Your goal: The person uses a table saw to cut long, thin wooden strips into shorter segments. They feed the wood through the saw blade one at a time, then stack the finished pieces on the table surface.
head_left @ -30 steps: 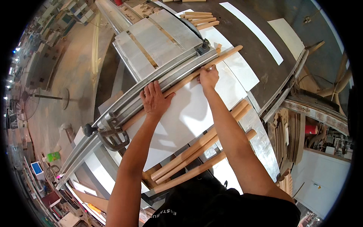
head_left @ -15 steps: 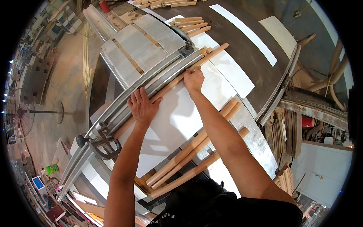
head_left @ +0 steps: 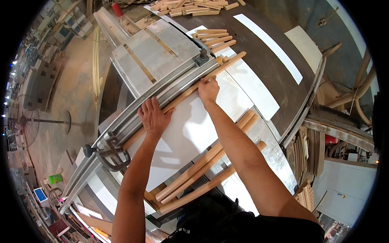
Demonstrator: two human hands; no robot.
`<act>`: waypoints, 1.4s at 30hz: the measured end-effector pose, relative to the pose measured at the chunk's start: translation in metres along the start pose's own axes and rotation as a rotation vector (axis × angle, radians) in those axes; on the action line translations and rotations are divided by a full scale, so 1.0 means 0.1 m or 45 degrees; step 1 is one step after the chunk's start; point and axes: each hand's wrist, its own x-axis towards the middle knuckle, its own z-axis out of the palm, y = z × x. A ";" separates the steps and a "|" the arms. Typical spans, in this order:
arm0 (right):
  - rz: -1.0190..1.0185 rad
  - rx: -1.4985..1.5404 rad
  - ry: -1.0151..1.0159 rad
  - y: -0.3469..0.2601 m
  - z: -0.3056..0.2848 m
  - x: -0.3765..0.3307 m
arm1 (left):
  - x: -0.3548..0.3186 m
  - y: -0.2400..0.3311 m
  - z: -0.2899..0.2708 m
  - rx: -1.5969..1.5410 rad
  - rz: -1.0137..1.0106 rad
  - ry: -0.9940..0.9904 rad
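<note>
A long wooden strip (head_left: 182, 96) lies along the near side of a metal fence (head_left: 162, 94), its far end reaching past the fence's stop. My left hand (head_left: 155, 117) rests across the strip, its fingers stretched over the fence and its thumb out along the strip. Farther along, my right hand (head_left: 208, 90) is closed on the strip, fingers curled and thumb pressed near its edge. Under both hands is a white panel (head_left: 178, 141). A dark clamp-like handle (head_left: 115, 158) sits at the fence's near end, beside my left forearm.
Several rounded wooden strips (head_left: 190, 172) lie close to my body, partly under my right forearm. Short wooden pieces (head_left: 219, 39) and a pile of offcuts (head_left: 194, 9) are at the far side. A grey slotted machine table (head_left: 139, 56) stands left of the fence; a fan (head_left: 26, 121) is farther left.
The view has tilted slightly, showing more of the far offcut pile. Both hands and the wooden strip keep nearly the same places along the fence.
</note>
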 end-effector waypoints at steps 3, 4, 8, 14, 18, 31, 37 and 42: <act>-0.026 0.012 0.032 -0.02 -0.01 0.01 | -0.01 0.01 -0.01 0.026 0.022 0.060; -0.017 0.013 0.025 -0.02 -0.01 0.00 | -0.01 0.01 -0.01 0.040 0.028 0.081; -0.013 0.003 -0.002 -0.06 -0.02 -0.02 | -0.01 0.00 -0.01 0.047 0.012 0.064; -0.013 0.016 0.005 -0.06 -0.03 -0.03 | -0.03 -0.01 0.00 0.086 0.044 0.125; -0.031 0.022 0.004 -0.06 -0.03 -0.04 | -0.04 -0.02 0.00 0.077 0.025 0.085; -0.075 0.027 -0.011 -0.06 -0.04 -0.05 | -0.06 0.01 -0.05 0.032 0.029 0.128; -0.053 0.010 0.005 -0.06 -0.01 -0.03 | -0.08 0.08 -0.04 -0.010 -0.006 0.242; -0.085 0.007 -0.011 -0.05 -0.03 -0.02 | -0.07 0.15 -0.07 -0.036 -0.076 0.220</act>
